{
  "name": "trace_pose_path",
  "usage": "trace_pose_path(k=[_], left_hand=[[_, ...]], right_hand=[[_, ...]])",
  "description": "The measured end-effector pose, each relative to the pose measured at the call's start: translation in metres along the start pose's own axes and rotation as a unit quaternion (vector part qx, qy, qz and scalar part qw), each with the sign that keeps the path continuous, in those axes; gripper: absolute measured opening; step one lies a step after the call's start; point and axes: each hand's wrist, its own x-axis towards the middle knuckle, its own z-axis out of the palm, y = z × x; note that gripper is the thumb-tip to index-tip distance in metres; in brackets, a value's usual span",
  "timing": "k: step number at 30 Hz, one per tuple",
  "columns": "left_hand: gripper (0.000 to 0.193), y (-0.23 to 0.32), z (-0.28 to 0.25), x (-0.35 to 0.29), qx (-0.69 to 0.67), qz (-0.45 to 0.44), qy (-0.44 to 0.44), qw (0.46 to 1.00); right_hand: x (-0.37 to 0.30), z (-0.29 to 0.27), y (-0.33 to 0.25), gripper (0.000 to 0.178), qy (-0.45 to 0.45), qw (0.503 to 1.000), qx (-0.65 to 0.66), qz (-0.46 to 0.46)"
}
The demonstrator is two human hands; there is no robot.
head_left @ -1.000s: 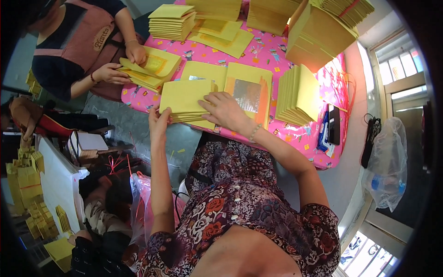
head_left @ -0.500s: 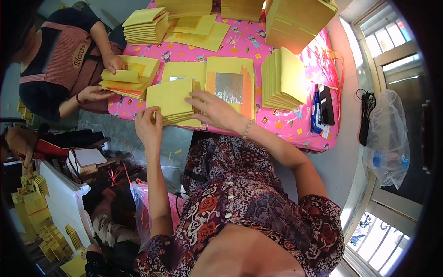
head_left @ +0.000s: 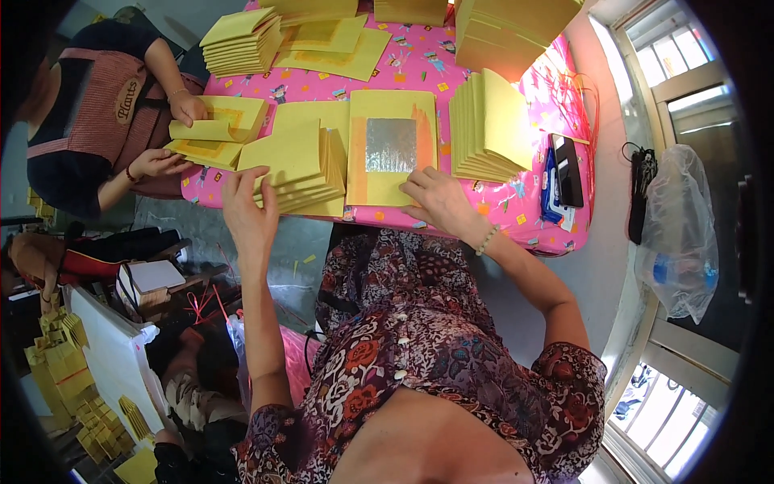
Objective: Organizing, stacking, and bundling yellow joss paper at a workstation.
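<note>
A stack of folded yellow paper [head_left: 282,157] leans fanned out at the table's near side. My left hand [head_left: 251,200] has its fingers curled round the lower left edge of that stack. To the right lies a yellow paper sheet [head_left: 359,181] with an orange-smeared border and a silver foil square [head_left: 391,145] in its middle. At this sheet's lower right edge my right hand [head_left: 442,202] is closed, fingers over the paper and thumb below them. Part of another yellow sheet [head_left: 306,113] shows behind the fanned stack.
Another fanned stack [head_left: 492,125] stands to the right, near a phone [head_left: 568,171] and a blue packet [head_left: 551,194]. More yellow stacks [head_left: 242,40] line the far side of the pink tablecloth [head_left: 419,52]. At left, a co-worker's hands [head_left: 187,109] hold folded yellow paper [head_left: 214,129].
My right hand has left the folded stack and moved right to the silver-square sheet's lower edge. The stack has spread wider and shifted slightly left with my left hand.
</note>
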Motion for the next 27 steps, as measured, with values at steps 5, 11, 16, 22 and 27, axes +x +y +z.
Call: trace_pose_path(k=[5, 11, 16, 22, 27], left_hand=[[0.013, 0.042, 0.017, -0.015, -0.226, 0.063, -0.083, 0.969], [0.01, 0.072, 0.049, -0.053, -0.246, 0.031, -0.2, 0.948], [0.014, 0.074, 0.061, -0.078, -0.24, 0.086, -0.18, 0.95], [0.022, 0.073, 0.065, -0.087, -0.249, 0.086, -0.189, 0.946], [0.026, 0.073, 0.067, -0.089, -0.255, 0.092, -0.194, 0.943]], right_hand=[[-0.002, -0.002, 0.005, 0.02, 0.035, 0.996, 0.081, -0.005], [0.002, -0.005, 0.008, 0.014, 0.049, 0.986, 0.154, 0.027], [0.005, -0.008, 0.01, 0.016, 0.027, 0.979, 0.195, 0.056], [0.006, -0.005, 0.018, 0.015, 0.015, 0.97, 0.233, 0.063], [0.007, -0.007, 0.018, 0.016, 0.002, 0.964, 0.254, 0.076]])
